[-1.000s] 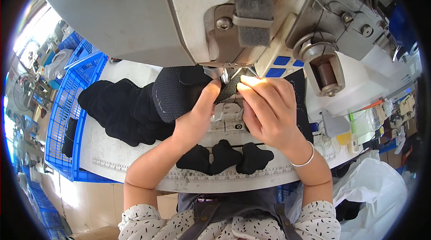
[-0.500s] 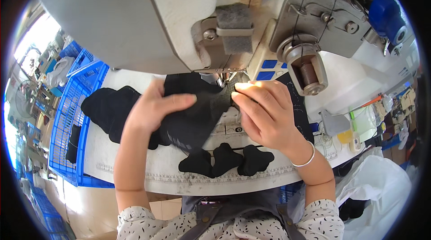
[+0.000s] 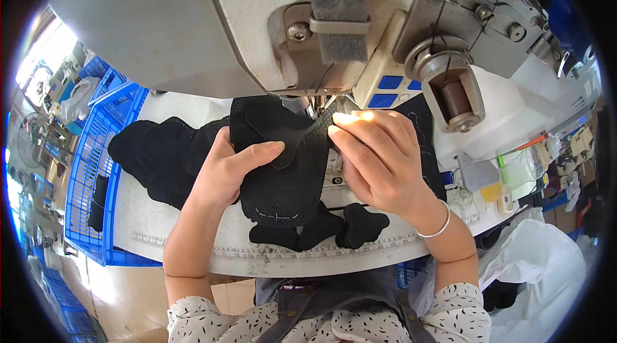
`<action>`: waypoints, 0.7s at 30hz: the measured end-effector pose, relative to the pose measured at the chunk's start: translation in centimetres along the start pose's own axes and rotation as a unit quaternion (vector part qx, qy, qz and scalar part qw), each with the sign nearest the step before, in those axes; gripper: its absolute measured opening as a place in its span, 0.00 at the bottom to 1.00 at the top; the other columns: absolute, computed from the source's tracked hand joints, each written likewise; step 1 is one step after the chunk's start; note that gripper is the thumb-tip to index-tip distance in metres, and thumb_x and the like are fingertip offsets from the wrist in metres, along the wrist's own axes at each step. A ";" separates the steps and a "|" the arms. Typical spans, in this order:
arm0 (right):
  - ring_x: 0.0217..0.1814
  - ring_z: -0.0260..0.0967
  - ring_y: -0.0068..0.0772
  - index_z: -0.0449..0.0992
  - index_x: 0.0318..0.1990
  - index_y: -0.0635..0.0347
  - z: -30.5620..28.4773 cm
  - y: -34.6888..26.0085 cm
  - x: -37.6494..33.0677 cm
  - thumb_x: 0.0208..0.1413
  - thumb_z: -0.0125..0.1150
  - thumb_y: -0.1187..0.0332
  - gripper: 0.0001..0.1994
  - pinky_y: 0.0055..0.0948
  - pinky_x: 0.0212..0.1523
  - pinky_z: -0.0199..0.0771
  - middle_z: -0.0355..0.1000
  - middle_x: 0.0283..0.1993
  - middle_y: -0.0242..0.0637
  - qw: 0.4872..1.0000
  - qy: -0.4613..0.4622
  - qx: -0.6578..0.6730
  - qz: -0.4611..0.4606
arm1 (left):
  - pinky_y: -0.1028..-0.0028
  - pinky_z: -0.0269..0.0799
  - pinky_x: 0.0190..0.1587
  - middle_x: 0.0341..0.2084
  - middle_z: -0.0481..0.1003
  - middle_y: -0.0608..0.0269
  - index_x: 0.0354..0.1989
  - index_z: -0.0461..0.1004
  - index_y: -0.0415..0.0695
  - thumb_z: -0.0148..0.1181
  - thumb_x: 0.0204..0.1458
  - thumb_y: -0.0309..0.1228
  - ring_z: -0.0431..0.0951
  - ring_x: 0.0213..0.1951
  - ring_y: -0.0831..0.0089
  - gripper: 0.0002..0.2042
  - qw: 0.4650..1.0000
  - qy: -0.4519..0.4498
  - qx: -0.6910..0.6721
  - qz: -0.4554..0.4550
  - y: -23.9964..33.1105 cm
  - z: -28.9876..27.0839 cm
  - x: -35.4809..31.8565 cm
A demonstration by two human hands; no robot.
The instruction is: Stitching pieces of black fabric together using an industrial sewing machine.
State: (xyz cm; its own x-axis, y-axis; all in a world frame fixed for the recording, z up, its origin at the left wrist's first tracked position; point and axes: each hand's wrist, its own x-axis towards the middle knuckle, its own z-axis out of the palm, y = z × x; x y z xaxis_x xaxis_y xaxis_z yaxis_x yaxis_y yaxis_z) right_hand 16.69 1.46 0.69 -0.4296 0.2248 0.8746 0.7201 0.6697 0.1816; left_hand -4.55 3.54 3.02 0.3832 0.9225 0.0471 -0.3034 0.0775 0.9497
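A black mesh-textured fabric piece (image 3: pixel 283 189) lies under the sewing machine's presser foot (image 3: pixel 315 106), its near end hanging toward me with a white stitched mark. A smooth black patch (image 3: pixel 276 128) rests on its upper part. My left hand (image 3: pixel 222 173) grips the left side of the fabric, thumb on top and fingers hidden beneath. Close to the needle on the right, my right hand (image 3: pixel 382 157) pinches the fabric's edge between thumb and fingertips. Small lobed black pieces (image 3: pixel 363 224) lie nearer me, partly covered by the fabric.
Left of my hand is a pile of black pieces (image 3: pixel 157 157). A blue plastic basket (image 3: pixel 80 192) stands at the table's left edge. The machine head (image 3: pixel 250 15) overhangs the work; a thread bobbin (image 3: pixel 457 99) sits right. A white bag (image 3: pixel 540 266) is at lower right.
The fabric's near end, blurred before, has swung out flat toward me and now covers part of the small pieces. My left thumb now presses on it; my right hand keeps its pinch.
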 end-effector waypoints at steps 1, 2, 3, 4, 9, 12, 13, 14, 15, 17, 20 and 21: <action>0.40 0.67 0.38 0.74 0.37 0.64 0.0 0.0 0.0 0.35 0.58 0.78 0.15 0.34 0.39 0.67 0.71 0.40 0.38 1.000 0.000 0.001 0.002 | 0.77 0.74 0.33 0.29 0.76 0.56 0.36 0.72 0.31 0.57 0.45 0.20 0.77 0.29 0.74 0.10 1.000 0.000 -0.001 0.000 0.0 0.1 -0.1; 0.40 0.67 0.38 0.74 0.37 0.64 -0.1 0.0 0.0 0.35 0.58 0.78 0.15 0.34 0.39 0.67 0.71 0.40 0.38 1.000 -0.001 0.001 0.001 | 0.77 0.74 0.32 0.29 0.76 0.57 0.36 0.72 0.31 0.57 0.45 0.21 0.76 0.29 0.75 0.10 1.000 0.001 0.008 0.004 -0.1 0.3 -0.1; 0.40 0.67 0.38 0.74 0.37 0.64 -0.1 0.0 0.0 0.35 0.58 0.79 0.16 0.34 0.39 0.67 0.71 0.40 0.38 1.000 -0.003 0.003 0.001 | 0.77 0.74 0.32 0.29 0.76 0.57 0.36 0.72 0.31 0.57 0.45 0.21 0.76 0.29 0.75 0.09 1.000 0.003 0.017 0.008 -0.1 0.3 -0.3; 0.40 0.67 0.38 0.74 0.37 0.65 -0.1 0.0 0.0 0.34 0.58 0.79 0.16 0.34 0.39 0.67 0.71 0.40 0.38 1.000 -0.005 0.004 0.002 | 0.77 0.74 0.32 0.29 0.76 0.57 0.36 0.72 0.31 0.57 0.45 0.21 0.76 0.29 0.75 0.09 1.000 0.004 0.016 0.008 -0.2 0.3 -0.3; 0.40 0.67 0.38 0.74 0.37 0.65 -0.3 -0.1 0.0 0.34 0.58 0.79 0.16 0.34 0.40 0.66 0.71 0.40 0.39 1.000 -0.007 0.001 0.003 | 0.79 0.73 0.33 0.30 0.76 0.60 0.37 0.72 0.32 0.58 0.47 0.23 0.75 0.30 0.78 0.09 0.999 0.014 0.041 0.019 -0.5 0.5 -0.6; 0.40 0.67 0.39 0.74 0.37 0.65 -0.3 -0.2 -0.1 0.35 0.58 0.79 0.16 0.34 0.40 0.66 0.71 0.40 0.39 1.000 -0.014 0.003 0.007 | 0.80 0.73 0.32 0.30 0.76 0.61 0.37 0.72 0.33 0.57 0.48 0.23 0.75 0.30 0.80 0.09 0.999 0.016 0.033 0.026 -0.9 0.6 -0.6; 0.40 0.67 0.39 0.74 0.37 0.65 -0.3 -0.2 0.0 0.35 0.58 0.79 0.15 0.34 0.40 0.66 0.71 0.40 0.39 1.000 -0.012 0.004 0.008 | 0.80 0.73 0.32 0.30 0.76 0.61 0.37 0.72 0.33 0.57 0.48 0.23 0.75 0.30 0.80 0.09 0.999 0.017 0.033 0.027 -0.9 0.6 -0.6; 0.40 0.67 0.39 0.74 0.37 0.65 -0.3 -0.1 0.0 0.35 0.58 0.79 0.15 0.34 0.40 0.66 0.71 0.40 0.39 1.000 -0.012 0.005 0.007 | 0.80 0.72 0.32 0.29 0.76 0.62 0.37 0.72 0.33 0.57 0.48 0.24 0.74 0.29 0.80 0.09 0.999 0.013 0.033 0.031 -0.9 0.6 -0.6; 0.40 0.66 0.39 0.74 0.37 0.65 -0.3 -0.1 0.0 0.35 0.58 0.79 0.16 0.34 0.40 0.66 0.71 0.40 0.39 1.000 -0.014 0.003 0.006 | 0.80 0.72 0.32 0.29 0.76 0.62 0.37 0.72 0.34 0.57 0.49 0.24 0.74 0.29 0.81 0.08 0.999 0.009 0.032 0.034 -1.0 0.6 -0.6; 0.40 0.66 0.39 0.74 0.37 0.65 -0.4 -0.1 0.0 0.34 0.58 0.79 0.16 0.34 0.41 0.66 0.71 0.40 0.39 1.000 -0.016 0.002 0.005 | 0.80 0.72 0.33 0.29 0.76 0.63 0.37 0.72 0.34 0.57 0.49 0.24 0.74 0.30 0.81 0.08 0.999 0.007 0.027 0.034 -1.3 0.6 -0.5; 0.41 0.66 0.39 0.74 0.38 0.66 -0.4 -0.1 0.1 0.34 0.58 0.79 0.16 0.34 0.41 0.66 0.71 0.41 0.39 1.000 -0.022 0.005 0.010 | 0.80 0.71 0.34 0.29 0.76 0.64 0.37 0.72 0.35 0.57 0.49 0.24 0.74 0.30 0.81 0.08 0.999 0.008 0.020 0.044 -1.4 1.0 -0.5; 0.41 0.66 0.39 0.74 0.38 0.65 -0.4 -0.1 0.1 0.34 0.57 0.79 0.17 0.35 0.41 0.66 0.71 0.41 0.39 1.000 -0.020 0.004 0.007 | 0.81 0.71 0.34 0.29 0.75 0.65 0.37 0.72 0.36 0.57 0.49 0.24 0.73 0.30 0.82 0.07 0.998 0.009 0.017 0.053 -1.4 1.2 -0.6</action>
State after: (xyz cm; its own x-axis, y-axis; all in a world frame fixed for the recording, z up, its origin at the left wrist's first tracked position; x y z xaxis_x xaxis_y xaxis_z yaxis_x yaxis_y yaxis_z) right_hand 16.83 1.16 0.91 -0.4411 0.2624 0.8582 0.7220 0.6718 0.1656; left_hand -3.32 2.39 2.00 0.3343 0.9317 0.1423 -0.3120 -0.0330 0.9495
